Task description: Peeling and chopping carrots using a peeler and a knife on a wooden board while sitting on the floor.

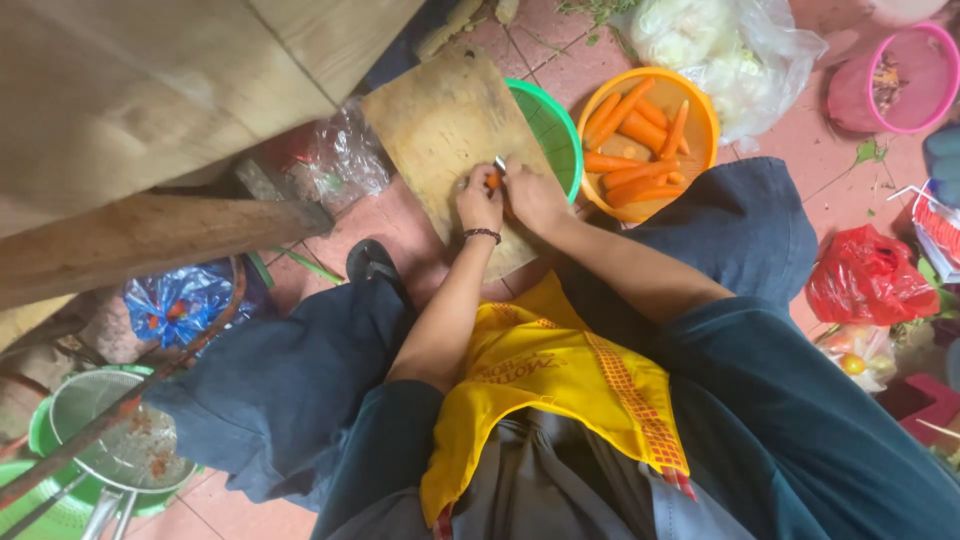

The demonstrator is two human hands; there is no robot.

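1. Head view: left hand point(480, 200) fingers closed on small orange carrot piece point(493, 180) atop worn wooden cutting board point(440, 120).
2. Right hand point(535, 195) grips small metal blade point(500, 163).
3. Recommended: keep fingertips curled clear of blade.

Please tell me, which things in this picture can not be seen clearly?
- Head view: the carrot piece is mostly covered by the left hand and right hand.
- The knife blade is too small to judge.
- The green basket is half hidden behind the cutting board.
- The pink basket is cut off by the edge.
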